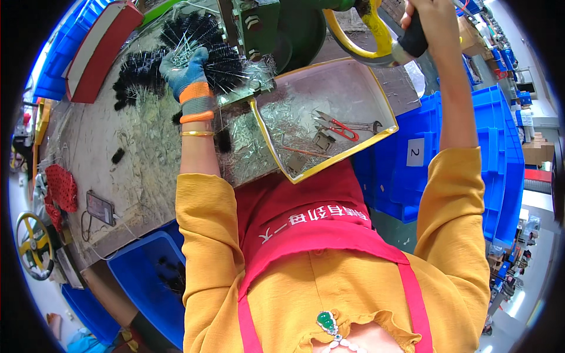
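My left hand (pixel 187 73), in a blue work glove with an orange and grey cuff, is closed on the wire stems of some black bristle brushes (pixel 187 29). More of these brushes (pixel 138 67) lie fanned out around it on the worn bench. At the upper right, my bare right hand (pixel 434 20) grips the black handle (pixel 415 40) of a yellow handwheel (pixel 376 26). The wheel belongs to a green machine (pixel 259 29), which stands just right of my left hand. How many stems the glove holds is hard to tell.
A yellow-rimmed tray (pixel 329 159) holds red-handled snips (pixel 341 128), a wrench (pixel 375 126) and wire scraps. Blue crates (pixel 482 126) stand at the right; a blue bin (pixel 132 276) sits below the bench. A phone (pixel 100 207) and a red cloth (pixel 60 187) lie left.
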Action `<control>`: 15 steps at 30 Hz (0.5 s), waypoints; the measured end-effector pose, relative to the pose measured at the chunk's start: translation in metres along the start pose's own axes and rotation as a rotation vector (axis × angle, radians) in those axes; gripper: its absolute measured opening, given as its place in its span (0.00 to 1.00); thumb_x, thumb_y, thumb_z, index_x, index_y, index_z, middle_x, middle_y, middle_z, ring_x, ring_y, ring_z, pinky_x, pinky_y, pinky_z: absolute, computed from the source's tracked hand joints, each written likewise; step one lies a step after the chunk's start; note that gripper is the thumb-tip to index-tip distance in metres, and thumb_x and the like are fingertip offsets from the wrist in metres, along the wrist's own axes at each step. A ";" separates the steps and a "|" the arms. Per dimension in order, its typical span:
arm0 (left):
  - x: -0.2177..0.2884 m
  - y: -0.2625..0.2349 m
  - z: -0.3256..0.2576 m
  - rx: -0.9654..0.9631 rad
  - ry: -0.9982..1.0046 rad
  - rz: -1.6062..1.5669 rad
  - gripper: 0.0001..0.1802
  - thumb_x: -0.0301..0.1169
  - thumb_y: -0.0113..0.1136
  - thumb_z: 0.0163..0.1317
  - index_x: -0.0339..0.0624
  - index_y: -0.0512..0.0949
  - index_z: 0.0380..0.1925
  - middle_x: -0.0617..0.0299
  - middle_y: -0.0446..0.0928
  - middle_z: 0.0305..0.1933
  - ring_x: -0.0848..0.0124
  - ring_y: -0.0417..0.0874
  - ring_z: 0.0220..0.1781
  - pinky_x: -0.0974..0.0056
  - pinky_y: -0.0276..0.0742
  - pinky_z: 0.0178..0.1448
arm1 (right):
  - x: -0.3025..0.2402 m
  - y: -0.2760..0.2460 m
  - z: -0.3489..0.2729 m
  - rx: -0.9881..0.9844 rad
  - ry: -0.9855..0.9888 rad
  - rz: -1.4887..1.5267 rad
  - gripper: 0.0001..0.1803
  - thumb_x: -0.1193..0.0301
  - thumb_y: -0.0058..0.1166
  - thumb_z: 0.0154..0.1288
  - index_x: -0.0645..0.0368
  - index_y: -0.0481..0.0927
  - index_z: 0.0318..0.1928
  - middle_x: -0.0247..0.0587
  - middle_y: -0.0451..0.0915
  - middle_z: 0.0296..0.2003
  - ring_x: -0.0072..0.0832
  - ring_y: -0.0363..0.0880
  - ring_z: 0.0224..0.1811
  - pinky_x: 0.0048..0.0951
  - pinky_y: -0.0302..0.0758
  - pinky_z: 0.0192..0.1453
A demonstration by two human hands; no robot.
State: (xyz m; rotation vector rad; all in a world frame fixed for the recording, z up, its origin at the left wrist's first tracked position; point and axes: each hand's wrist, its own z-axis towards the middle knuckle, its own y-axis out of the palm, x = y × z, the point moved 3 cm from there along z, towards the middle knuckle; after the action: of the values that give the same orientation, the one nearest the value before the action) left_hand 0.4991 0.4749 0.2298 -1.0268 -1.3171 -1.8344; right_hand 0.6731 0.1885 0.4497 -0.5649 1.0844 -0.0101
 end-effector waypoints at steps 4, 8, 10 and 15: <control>-0.009 -0.012 0.013 0.010 0.076 0.138 0.35 0.24 0.72 0.29 0.41 0.65 0.42 0.59 0.70 0.39 0.70 0.71 0.38 0.69 0.69 0.43 | 0.070 0.031 -0.043 0.120 -0.266 0.119 0.05 0.75 0.46 0.51 0.63 0.67 0.28 0.37 0.74 0.16 0.23 0.74 0.19 0.20 0.72 0.31; -0.009 -0.013 0.019 0.001 0.183 0.280 0.34 0.22 0.70 0.31 0.39 0.64 0.42 0.57 0.71 0.38 0.69 0.73 0.36 0.70 0.71 0.41 | 0.077 0.031 -0.052 0.269 -0.250 0.293 0.04 0.78 0.46 0.50 0.62 0.65 0.26 0.37 0.73 0.15 0.22 0.75 0.20 0.21 0.72 0.32; 0.008 0.000 0.005 -0.020 0.020 0.049 0.33 0.17 0.68 0.32 0.39 0.63 0.42 0.56 0.72 0.35 0.70 0.75 0.31 0.71 0.75 0.37 | 0.050 0.023 -0.047 0.235 -0.219 0.214 0.05 0.76 0.46 0.50 0.62 0.66 0.28 0.37 0.73 0.15 0.23 0.74 0.20 0.20 0.72 0.32; 0.014 -0.004 0.008 0.085 0.054 0.037 0.35 0.13 0.65 0.32 0.39 0.60 0.43 0.56 0.72 0.33 0.71 0.75 0.29 0.70 0.76 0.36 | 0.013 0.011 -0.025 0.142 -0.101 0.081 0.05 0.75 0.43 0.51 0.65 0.67 0.24 0.37 0.69 0.12 0.24 0.69 0.10 0.24 0.67 0.14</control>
State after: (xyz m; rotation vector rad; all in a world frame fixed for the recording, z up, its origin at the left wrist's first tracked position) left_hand 0.4904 0.4829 0.2420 -0.9446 -1.3238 -1.7513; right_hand 0.6552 0.1835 0.4258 -0.3895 0.9990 0.0112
